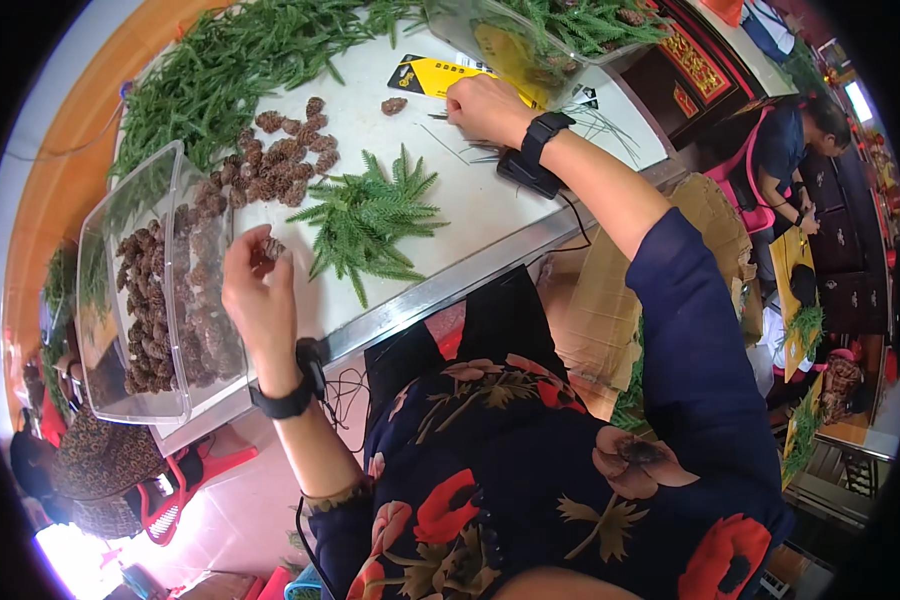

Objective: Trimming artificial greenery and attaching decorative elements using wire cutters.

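My left hand (pixel 258 290) is at the near left of the table, its thumb and fingers closed around a small brown pine cone (pixel 273 248). My right hand (pixel 485 108) rests at the far side with its fingers pinched together, beside a yellow and black package (pixel 425 77). What those fingers hold is too small to make out. Thin wires (pixel 600 130) are spread on the table to the right of this hand. Between my hands lies a bunch of green artificial pine sprigs (pixel 375 220). A pile of pine cones (pixel 275 165) sits behind my left hand.
A clear plastic bin (pixel 182 375) of pine cones stands at the left edge. Green sprigs (pixel 230 70) are heaped along the back, near another clear bin (pixel 550 65). A black box-like device (pixel 528 175) with a cable lies under my right wrist. Another person (pixel 785 160) sits at the right.
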